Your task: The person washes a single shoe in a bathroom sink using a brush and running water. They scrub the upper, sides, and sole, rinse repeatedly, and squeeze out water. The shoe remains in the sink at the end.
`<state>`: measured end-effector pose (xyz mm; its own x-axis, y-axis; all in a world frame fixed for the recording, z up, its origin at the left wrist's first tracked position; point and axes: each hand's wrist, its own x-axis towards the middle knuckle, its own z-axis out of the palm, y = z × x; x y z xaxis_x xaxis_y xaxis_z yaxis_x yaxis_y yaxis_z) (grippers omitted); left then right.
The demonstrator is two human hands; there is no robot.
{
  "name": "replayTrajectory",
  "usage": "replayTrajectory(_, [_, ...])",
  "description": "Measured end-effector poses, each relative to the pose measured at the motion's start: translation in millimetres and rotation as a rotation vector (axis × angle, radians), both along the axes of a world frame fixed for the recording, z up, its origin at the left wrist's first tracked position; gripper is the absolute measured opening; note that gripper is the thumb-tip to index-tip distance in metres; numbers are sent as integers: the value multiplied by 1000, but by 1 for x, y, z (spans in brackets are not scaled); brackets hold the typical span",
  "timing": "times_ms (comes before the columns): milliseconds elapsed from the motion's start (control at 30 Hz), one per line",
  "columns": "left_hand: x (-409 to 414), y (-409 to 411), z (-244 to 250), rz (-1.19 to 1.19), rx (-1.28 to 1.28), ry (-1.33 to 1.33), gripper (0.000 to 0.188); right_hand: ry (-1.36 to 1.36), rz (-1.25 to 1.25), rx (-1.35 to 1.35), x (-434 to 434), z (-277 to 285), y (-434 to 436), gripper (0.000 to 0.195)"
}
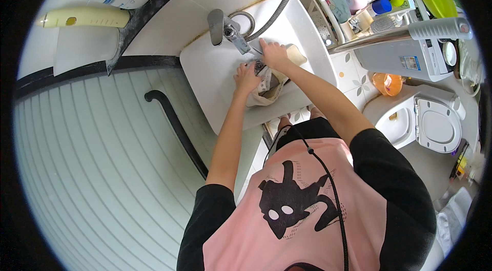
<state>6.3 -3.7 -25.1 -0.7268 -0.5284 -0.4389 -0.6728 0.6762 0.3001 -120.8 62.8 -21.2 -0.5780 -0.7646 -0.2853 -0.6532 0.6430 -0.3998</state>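
A wet beige cloth item [271, 98] with a patterned, darker inside lies bunched in the white washbasin [207, 79]. My left hand [247, 77] grips its left side, fingertips around a dark, shiny part under the tap. My right hand [273, 55] is on its far right side, and a beige fold [296, 54] shows beyond the fingers. Just above my hands, the chrome tap [230, 32] points into the basin, and a thin stream of water seems to fall from it. What my fingers cover is hidden.
A grey flexible hose [284, 0] arches over the basin. Right of it stand a white rack [326, 17] with bottles and a chrome bar [373, 40]. A toilet [396, 125] and an orange bin [386, 83] are farther right. A ribbed glass door [115, 163] with a black handle [177, 129] fills the left.
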Motion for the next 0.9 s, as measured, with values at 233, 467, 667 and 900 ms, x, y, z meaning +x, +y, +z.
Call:
replayTrajectory(233, [-11, 2, -21, -57, -5, -137, 64, 477, 242, 169, -20, -26, -7, 39])
replayTrajectory(467, [-16, 11, -10, 6, 56, -158, 63, 11, 287, -365, 14, -27, -3, 27])
replayTrajectory(667, [-12, 6, -27, 3, 58, -176, 64, -465, -30, -581, 16, -45, -56, 18])
replayTrajectory(900, [-8, 8, -31, 41, 58, -129, 65, -192, 174, -199, -1, 3, -49, 27])
